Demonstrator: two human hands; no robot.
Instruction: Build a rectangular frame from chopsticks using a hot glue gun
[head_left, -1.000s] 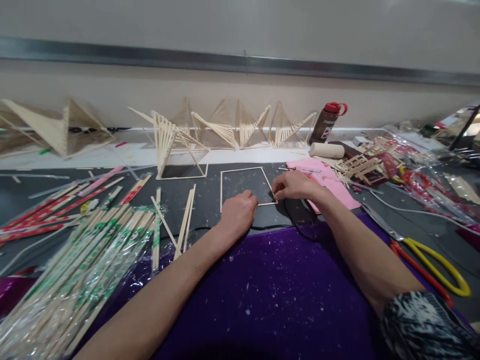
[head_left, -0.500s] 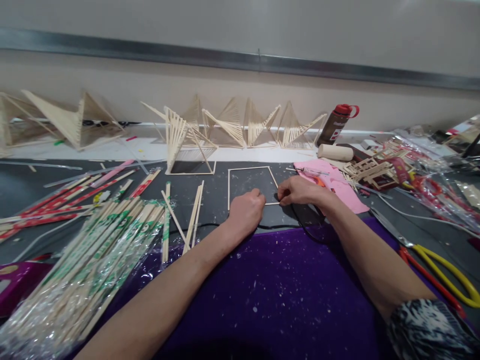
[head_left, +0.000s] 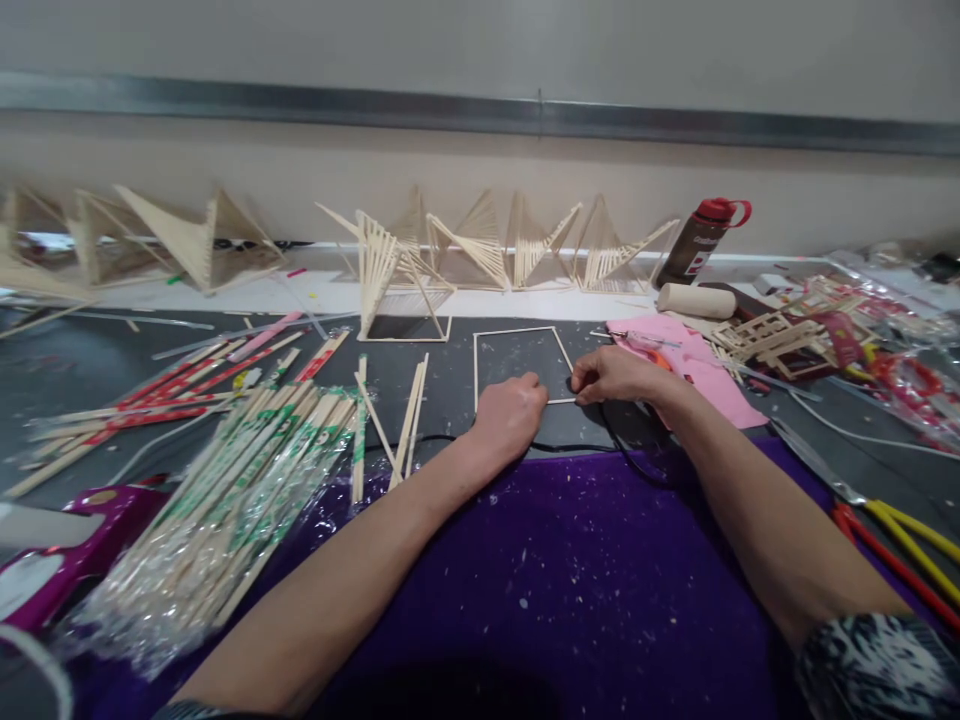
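Note:
A four-sided frame of thin wooden sticks (head_left: 517,331) lies flat on the grey table. Its near right corner is pinched between the thumb and fingers of my right hand (head_left: 611,376). My left hand (head_left: 511,410), fingers curled and closed, rests over the near stick and hides part of it along with the near left corner. Left of that hand lie a few loose wooden sticks (head_left: 409,415), some crossing each other. A black cable (head_left: 570,449) runs along the table just in front of both hands.
Stick models with twisted surfaces (head_left: 386,260) stand along the wall. Plastic-wrapped chopsticks (head_left: 247,480) lie at left, near a purple object (head_left: 97,550). At right are a pink sheet (head_left: 720,385), long scissors (head_left: 825,470) and a bottle (head_left: 690,250). A purple mat (head_left: 562,580) covers the front.
The view has swung left, so everything sits farther right in the picture. Both hands stay at the stick frame with almost the same grip.

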